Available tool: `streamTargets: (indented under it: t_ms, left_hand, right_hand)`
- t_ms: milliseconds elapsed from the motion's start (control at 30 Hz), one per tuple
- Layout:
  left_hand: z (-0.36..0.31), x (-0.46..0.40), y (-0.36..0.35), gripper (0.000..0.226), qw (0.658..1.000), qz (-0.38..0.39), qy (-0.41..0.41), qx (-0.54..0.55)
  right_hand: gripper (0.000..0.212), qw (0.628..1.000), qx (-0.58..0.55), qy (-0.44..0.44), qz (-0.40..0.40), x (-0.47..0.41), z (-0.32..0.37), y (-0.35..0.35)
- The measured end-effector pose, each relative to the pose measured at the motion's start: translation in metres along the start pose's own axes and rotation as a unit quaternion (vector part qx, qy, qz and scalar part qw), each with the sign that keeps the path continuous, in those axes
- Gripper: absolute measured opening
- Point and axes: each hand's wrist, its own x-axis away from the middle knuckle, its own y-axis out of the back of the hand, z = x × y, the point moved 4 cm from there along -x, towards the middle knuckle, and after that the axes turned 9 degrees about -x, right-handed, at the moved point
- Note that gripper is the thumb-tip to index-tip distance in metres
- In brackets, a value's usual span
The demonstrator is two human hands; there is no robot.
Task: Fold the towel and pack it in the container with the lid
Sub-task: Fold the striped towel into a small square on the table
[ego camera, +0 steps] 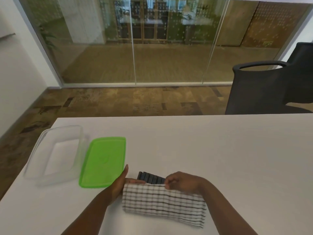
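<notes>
A white towel with dark check lines (162, 202) lies folded into a long strip near the front of the white table (220, 150); a darker part of it shows at its far edge. My left hand (118, 184) grips the towel's left end, thumb on top. My right hand (181, 181) pinches the towel's upper edge near the middle. A clear plastic container (54, 155) stands open at the left, with nothing in it. Its green lid (103, 161) lies flat just right of it, close to my left hand.
A black office chair (264, 89) stands beyond the table's far right edge. Behind the table are patterned carpet and a glass wall. The table's left edge runs diagonally close to the container.
</notes>
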Motion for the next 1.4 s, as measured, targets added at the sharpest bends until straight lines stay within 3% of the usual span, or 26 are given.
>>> streamTargets:
  t_ms: [133,300,367,400,467,533,600,733,833,1033,1100,1233,1267,1367,1400]
  left_hand:
    - [0.005,-0.009,0.004,0.086,1.0,-0.018,0.003,0.019]
    - [-0.001,-0.008,-0.004,0.021,0.988,-0.082,-0.032,-0.127]
    - [-0.001,-0.01,-0.008,0.016,0.971,-0.137,-0.042,-0.191]
    - [0.0,-0.011,-0.009,0.024,0.96,-0.168,-0.036,-0.22]
    - [0.001,-0.011,-0.012,0.036,0.94,-0.216,-0.026,-0.264]
    - [0.002,-0.01,-0.015,0.036,0.927,-0.244,-0.033,-0.283]
    - [0.004,-0.01,-0.018,0.033,0.917,-0.261,-0.035,-0.301]
    - [0.004,-0.01,-0.025,0.032,0.88,-0.297,-0.033,-0.369]
    - [0.004,-0.008,-0.029,0.032,0.863,-0.312,-0.039,-0.396]
    - [0.005,-0.004,-0.032,0.025,0.864,-0.33,-0.05,-0.376]
    - [0.006,-0.003,-0.033,0.016,0.863,-0.343,-0.053,-0.366]
    - [0.003,0.004,-0.042,0.023,0.874,-0.37,-0.061,-0.309]
    - [0.0,0.007,-0.043,0.025,0.862,-0.382,-0.052,-0.329]
    - [-0.011,0.017,-0.048,0.035,0.778,-0.407,-0.023,-0.478]
    - [-0.015,0.019,-0.051,0.028,0.774,-0.398,-0.043,-0.492]
  right_hand:
    - [0.017,0.994,0.046,-0.011,-0.103,-0.013,-0.024,0.02]
    - [0.019,0.967,0.084,-0.032,-0.24,-0.021,-0.05,0.017]
    - [0.023,0.948,0.129,-0.049,-0.288,-0.022,-0.054,0.013]
    - [0.022,0.93,0.169,-0.046,-0.322,-0.022,-0.052,0.01]
    - [0.012,0.859,0.29,0.004,-0.421,-0.017,-0.039,0.0]
    - [0.019,0.803,0.319,0.076,-0.498,-0.014,-0.028,-0.016]
    - [0.031,0.81,0.306,0.119,-0.486,-0.021,-0.024,-0.041]
    - [0.06,0.866,0.321,0.043,-0.38,-0.028,-0.046,-0.072]
    - [0.073,0.859,0.311,0.027,-0.405,-0.015,-0.074,-0.062]
    - [0.093,0.858,0.268,-0.054,-0.436,0.015,-0.112,-0.023]
    - [0.08,0.881,0.233,-0.074,-0.406,0.02,-0.118,-0.013]
    - [0.057,0.912,0.145,-0.077,-0.375,0.024,-0.11,0.006]
    - [0.055,0.921,0.12,-0.091,-0.359,0.024,-0.107,0.008]
    - [0.058,0.931,0.102,-0.138,-0.323,0.021,-0.099,0.009]
    - [0.06,0.931,0.109,-0.154,-0.312,0.019,-0.098,0.009]
